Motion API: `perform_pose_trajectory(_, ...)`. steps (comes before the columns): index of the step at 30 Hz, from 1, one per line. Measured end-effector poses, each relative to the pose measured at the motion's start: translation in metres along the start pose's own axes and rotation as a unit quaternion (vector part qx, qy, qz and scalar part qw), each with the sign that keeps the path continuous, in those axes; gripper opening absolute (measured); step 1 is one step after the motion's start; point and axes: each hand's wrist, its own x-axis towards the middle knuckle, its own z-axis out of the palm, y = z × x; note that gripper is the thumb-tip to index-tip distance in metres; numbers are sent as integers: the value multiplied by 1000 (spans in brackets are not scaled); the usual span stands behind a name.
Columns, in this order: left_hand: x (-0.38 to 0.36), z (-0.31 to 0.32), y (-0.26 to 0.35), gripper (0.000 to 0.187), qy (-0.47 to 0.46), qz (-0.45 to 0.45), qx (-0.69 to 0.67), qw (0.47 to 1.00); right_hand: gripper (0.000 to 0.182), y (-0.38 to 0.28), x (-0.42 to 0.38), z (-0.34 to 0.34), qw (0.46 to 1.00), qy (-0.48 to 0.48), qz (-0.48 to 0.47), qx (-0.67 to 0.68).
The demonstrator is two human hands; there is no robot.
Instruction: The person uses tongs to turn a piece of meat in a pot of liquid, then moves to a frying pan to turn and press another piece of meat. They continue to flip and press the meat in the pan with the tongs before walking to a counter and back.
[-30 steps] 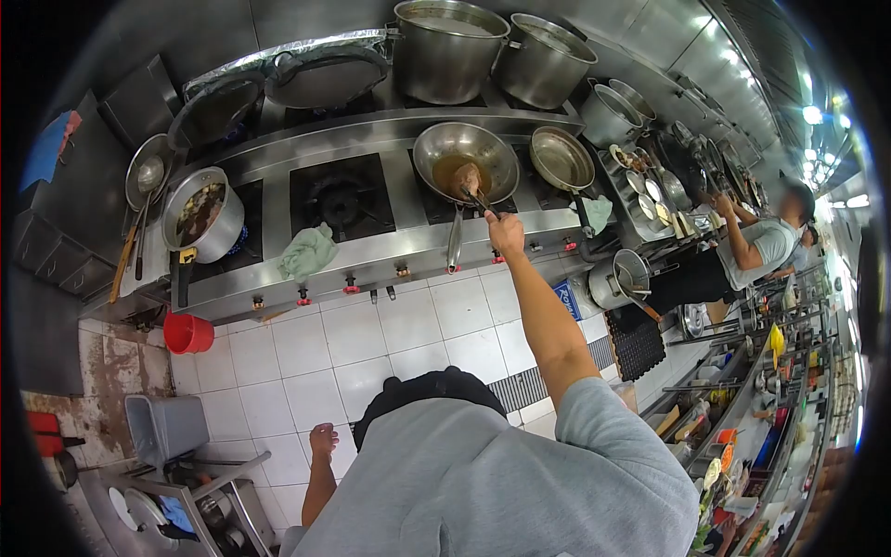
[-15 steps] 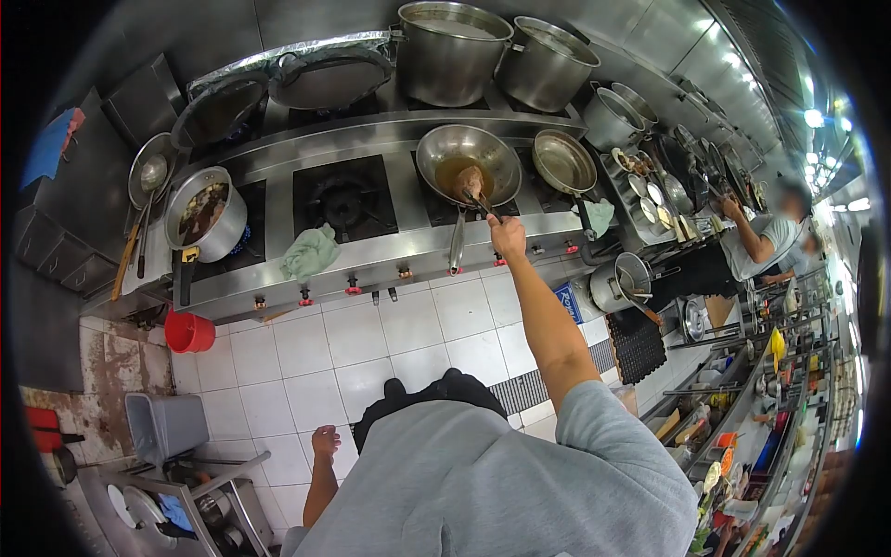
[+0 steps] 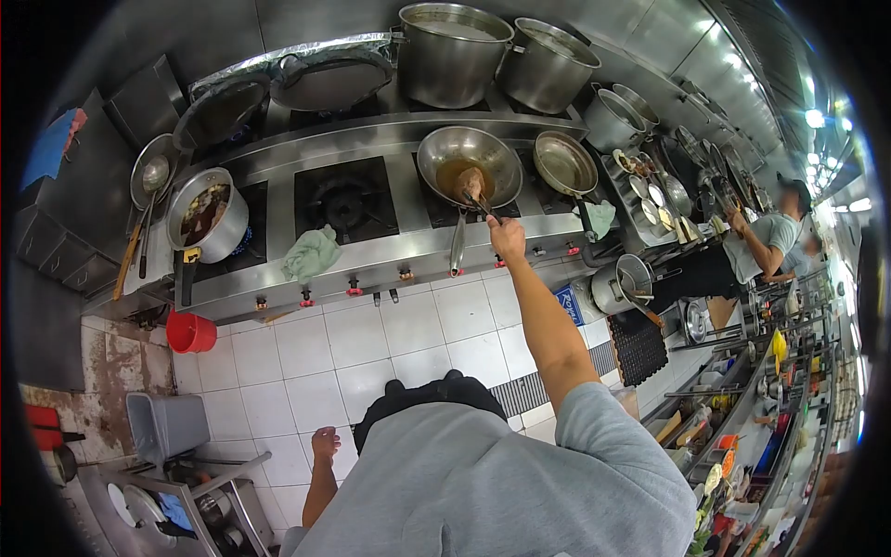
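My right hand [image 3: 506, 239] is closed around metal tongs [image 3: 478, 201] over the front burners. The tongs' tips meet a brown piece of meat [image 3: 471, 182], which rests in amber liquid in a steel frying pan [image 3: 501, 158]. That pan's long handle points toward me, just left of my right hand. Down at my side hangs my left hand [image 3: 325, 443], its fingers loosely bent and apart, with nothing visible in it. A lighter, shallow pan [image 3: 564, 160] sits right of the frying pan.
A pot of dark liquid and pieces [image 3: 206, 213] stands on a lit left burner. Green cloths [image 3: 312, 253] lie on the stove's front edge. Tall stockpots [image 3: 453, 56] line the back. Below are a red bucket [image 3: 190, 330] and grey bin [image 3: 167, 427]. A co-worker [image 3: 766, 243] stands at right.
My right hand, the tongs and the meat stay almost in place. The co-worker at right has shifted posture, with the arms and head in a slightly different position.
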Motion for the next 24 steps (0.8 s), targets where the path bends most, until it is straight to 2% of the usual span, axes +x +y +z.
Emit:
perform_pose_trajectory(7, -3, 1, 3, 27, 3, -10, 4, 1000, 46, 8, 6, 6, 1000, -15, 6, 7)
perform_pose_trajectory(10, -2, 1, 1, 29, -2, -10, 5, 1000, 47, 13, 6, 10, 1000, 20, -6, 2)
perform_pose_trajectory(12, -2, 2, 0, 30, -1, -8, 4, 1000, 56, 6, 5, 1, 999, -43, 16, -14)
perform_pose_trajectory(24, -4, 10, 8, 26, -12, -5, 13, 1000, 47, 18, 12, 11, 1000, -19, 8, -5)
